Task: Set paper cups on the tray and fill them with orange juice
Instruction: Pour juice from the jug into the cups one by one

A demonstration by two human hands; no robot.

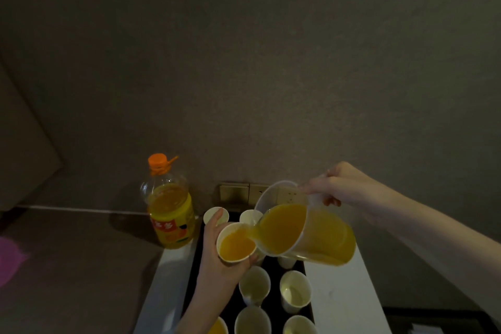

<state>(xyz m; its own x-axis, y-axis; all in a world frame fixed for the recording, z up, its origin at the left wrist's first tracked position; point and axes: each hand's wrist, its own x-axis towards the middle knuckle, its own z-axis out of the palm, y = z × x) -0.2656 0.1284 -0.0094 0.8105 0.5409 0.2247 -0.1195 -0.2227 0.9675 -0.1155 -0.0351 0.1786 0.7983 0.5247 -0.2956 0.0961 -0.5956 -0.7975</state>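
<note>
Pouring: orange juice ran from tilted clear pitcher (306, 230) into paper cup (236, 246).
Left grip (217, 257): grasped that cup, lifted above black tray (273, 266).
Right grip (339, 187): clenched round pitcher handle.
Tray: unfilled cups (295, 291) upright, on white surface (341, 293).
Juice bottle (169, 206): left of tray.

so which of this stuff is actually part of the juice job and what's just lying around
Part of the job:
- clear jug, tilted by the right hand
- paper cup held in the left hand
- empty cups on the black tray
- juice bottle

Just lying about:
- wall sockets
- pink thing at far left
</note>
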